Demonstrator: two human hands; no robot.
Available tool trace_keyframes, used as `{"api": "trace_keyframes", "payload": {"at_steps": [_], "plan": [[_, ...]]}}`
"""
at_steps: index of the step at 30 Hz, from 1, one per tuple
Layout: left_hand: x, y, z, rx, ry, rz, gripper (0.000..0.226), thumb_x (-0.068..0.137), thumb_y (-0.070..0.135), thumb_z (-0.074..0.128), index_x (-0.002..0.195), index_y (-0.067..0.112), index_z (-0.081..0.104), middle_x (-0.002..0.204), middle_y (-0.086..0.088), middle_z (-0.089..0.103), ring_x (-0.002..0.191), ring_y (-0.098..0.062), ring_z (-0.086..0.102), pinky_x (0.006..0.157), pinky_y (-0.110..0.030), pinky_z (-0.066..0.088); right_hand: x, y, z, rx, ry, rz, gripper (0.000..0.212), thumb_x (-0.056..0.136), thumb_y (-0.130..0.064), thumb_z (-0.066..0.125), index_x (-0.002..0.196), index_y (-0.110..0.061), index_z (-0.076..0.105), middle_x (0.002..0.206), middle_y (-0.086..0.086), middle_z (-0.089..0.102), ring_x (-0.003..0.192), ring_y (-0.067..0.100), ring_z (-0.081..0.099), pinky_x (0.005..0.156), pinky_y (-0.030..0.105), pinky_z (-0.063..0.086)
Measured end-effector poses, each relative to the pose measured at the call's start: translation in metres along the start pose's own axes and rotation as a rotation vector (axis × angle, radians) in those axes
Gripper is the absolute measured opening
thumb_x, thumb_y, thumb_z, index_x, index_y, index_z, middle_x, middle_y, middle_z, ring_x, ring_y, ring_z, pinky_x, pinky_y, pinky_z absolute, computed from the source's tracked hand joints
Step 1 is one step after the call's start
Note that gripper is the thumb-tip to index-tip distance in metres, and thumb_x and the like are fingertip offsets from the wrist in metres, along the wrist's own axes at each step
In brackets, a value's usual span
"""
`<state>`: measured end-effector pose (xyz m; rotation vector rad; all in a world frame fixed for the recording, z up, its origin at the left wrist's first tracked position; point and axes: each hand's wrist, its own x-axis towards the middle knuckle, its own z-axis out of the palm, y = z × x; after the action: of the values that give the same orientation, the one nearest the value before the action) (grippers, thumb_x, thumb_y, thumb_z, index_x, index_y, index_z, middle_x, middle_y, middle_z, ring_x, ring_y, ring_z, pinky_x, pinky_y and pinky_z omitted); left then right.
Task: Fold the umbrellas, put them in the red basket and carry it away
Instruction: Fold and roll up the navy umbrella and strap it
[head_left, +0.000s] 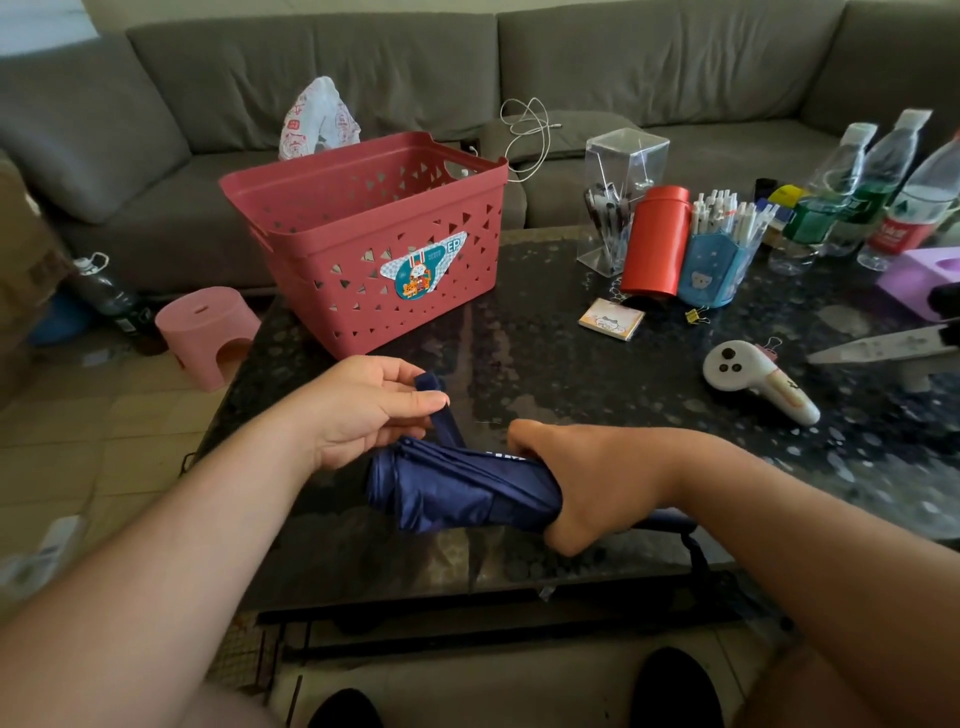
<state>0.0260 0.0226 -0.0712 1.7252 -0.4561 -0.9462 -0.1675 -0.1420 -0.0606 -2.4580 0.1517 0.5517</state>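
gripping umbrella (462, 488), right hand (597, 483)

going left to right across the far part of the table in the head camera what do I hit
red basket → clear pen box → red canister → blue pen cup → water bottles

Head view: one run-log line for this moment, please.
stage: wrapping strap | left hand: pinches strap | right hand: grips navy umbrella | red basket: on table, no umbrella visible inside
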Motion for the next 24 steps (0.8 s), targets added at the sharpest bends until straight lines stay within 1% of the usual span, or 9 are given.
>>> {"api": "trace_keyframes", "payload": {"at_steps": [2, 5, 8, 10, 13, 16, 19, 22, 24], "plan": [[-0.002, 0.0, 0.004, -0.053, 0.025, 0.003, 0.018, 0.091, 0.001, 0.075, 0.107, 0.003, 0.069, 0.082, -0.009, 0.076, 0.065, -0.013, 0.072, 0.059, -0.024, 0.061, 0.0, 0.0, -0.001, 0.034, 0.035, -0.021, 0.052, 0.071, -0.017, 0.087, 0.101, -0.033, 0.048, 0.097, -0.003, 0.064, 0.076, 0.014, 0.066, 0.059, 0.029, 0.055], [0.0, 0.0, 0.005, -0.046, 0.041, 0.021, 0.013, 0.087, 0.007, 0.08, 0.096, 0.011, 0.071, 0.073, 0.0, 0.072, 0.062, -0.009, 0.066, 0.057, -0.022, 0.057, 0.0, 0.002, 0.0, 0.049, 0.102, -0.063, 0.048, 0.068, -0.025, 0.091, 0.106, -0.034, 0.062, 0.097, -0.01, 0.069, 0.082, 0.009, 0.067, 0.073, 0.036, 0.06], [0.001, 0.001, 0.003, -0.012, 0.038, 0.048, 0.012, 0.084, 0.011, 0.083, 0.09, 0.014, 0.073, 0.071, 0.002, 0.066, 0.062, -0.006, 0.059, 0.055, -0.019, 0.051, -0.001, 0.002, -0.001, 0.05, 0.111, -0.086, 0.056, 0.071, -0.03, 0.089, 0.121, -0.044, 0.069, 0.104, -0.02, 0.073, 0.09, 0.001, 0.069, 0.084, 0.031, 0.058], [0.0, 0.002, 0.004, -0.032, 0.029, 0.041, 0.011, 0.084, 0.014, 0.082, 0.09, 0.013, 0.073, 0.068, 0.003, 0.064, 0.062, -0.007, 0.058, 0.055, -0.02, 0.051, -0.003, 0.004, -0.002, 0.06, 0.103, -0.075, 0.058, 0.074, -0.031, 0.088, 0.125, -0.049, 0.067, 0.105, -0.024, 0.073, 0.092, -0.001, 0.069, 0.087, 0.031, 0.058], [-0.002, 0.004, 0.005, -0.102, 0.018, 0.004, 0.02, 0.083, 0.018, 0.079, 0.099, 0.009, 0.071, 0.067, 0.001, 0.067, 0.061, -0.007, 0.063, 0.057, -0.021, 0.057, -0.006, 0.007, -0.002, 0.045, 0.102, -0.04, 0.057, 0.076, -0.037, 0.086, 0.127, -0.053, 0.064, 0.106, -0.026, 0.071, 0.094, -0.004, 0.067, 0.087, 0.026, 0.055], [-0.003, 0.005, 0.005, -0.124, 0.0, 0.008, 0.011, 0.092, 0.012, 0.074, 0.102, 0.006, 0.073, 0.072, -0.004, 0.072, 0.066, -0.01, 0.068, 0.061, -0.022, 0.06, -0.004, 0.009, 0.001, -0.05, 0.146, 0.016, 0.05, 0.076, -0.046, 0.084, 0.118, -0.045, 0.058, 0.099, -0.018, 0.067, 0.087, 0.0, 0.063, 0.076, 0.027, 0.05], [-0.007, 0.004, 0.01, -0.023, 0.008, 0.093, 0.006, 0.094, 0.011, 0.074, 0.099, 0.009, 0.077, 0.077, -0.004, 0.075, 0.072, -0.013, 0.069, 0.064, -0.022, 0.058, 0.001, 0.01, 0.004, -0.006, 0.098, 0.075, 0.048, 0.078, -0.037, 0.081, 0.11, -0.039, 0.046, 0.097, -0.009, 0.066, 0.08, 0.01, 0.067, 0.068, 0.029, 0.05], [-0.012, 0.004, 0.015, 0.248, 0.079, 0.236, 0.005, 0.092, 0.019, 0.079, 0.096, 0.021, 0.082, 0.08, 0.0, 0.079, 0.075, -0.009, 0.07, 0.071, -0.026, 0.055, 0.005, 0.012, 0.002, 0.303, -0.062, 0.08, 0.038, 0.086, -0.02, 0.077, 0.11, -0.028, 0.049, 0.102, 0.012, 0.073, 0.072, 0.021, 0.072, 0.06, 0.033, 0.054], [-0.017, 0.004, 0.018, 0.346, 0.108, 0.33, 0.007, 0.089, 0.022, 0.082, 0.095, 0.026, 0.083, 0.086, 0.008, 0.08, 0.079, 0.0, 0.072, 0.077, -0.023, 0.055, 0.007, 0.016, 0.001, 0.522, -0.129, 0.097, 0.033, 0.092, -0.015, 0.075, 0.115, -0.02, 0.052, 0.105, 0.026, 0.072, 0.072, 0.03, 0.069, 0.064, 0.039, 0.054]]}}
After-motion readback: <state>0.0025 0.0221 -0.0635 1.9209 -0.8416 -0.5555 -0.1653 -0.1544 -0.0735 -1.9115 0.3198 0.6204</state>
